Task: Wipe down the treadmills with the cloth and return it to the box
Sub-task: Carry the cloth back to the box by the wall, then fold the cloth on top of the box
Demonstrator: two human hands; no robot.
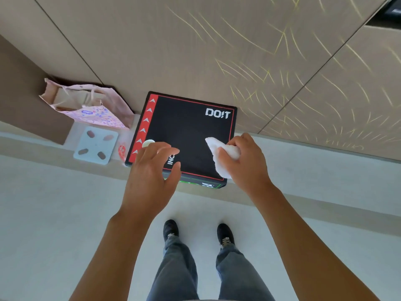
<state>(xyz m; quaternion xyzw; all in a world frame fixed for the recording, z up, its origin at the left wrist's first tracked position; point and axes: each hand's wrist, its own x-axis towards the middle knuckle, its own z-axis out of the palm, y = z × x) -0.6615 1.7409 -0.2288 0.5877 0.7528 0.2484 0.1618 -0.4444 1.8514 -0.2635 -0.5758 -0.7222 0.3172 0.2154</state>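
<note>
Fingers [225,155] of my right hand [245,161] curl round the white cloth [221,157], which bunches in the grip and hangs over the near right part of the black box [191,131]. I cannot tell whether the cloth touches the lid. My left hand [152,170] hovers over the box's near left corner, fingers spread and lightly bent, holding nothing. The box carries red edging, white arrows and the lettering DO!T, and stands against the patterned wall [260,51]. Left of it lie a white bathroom scale [95,145] and a pink paper bag [91,105]. Below, my two dark shoes [171,230] stand on the pale floor [54,203].
</note>
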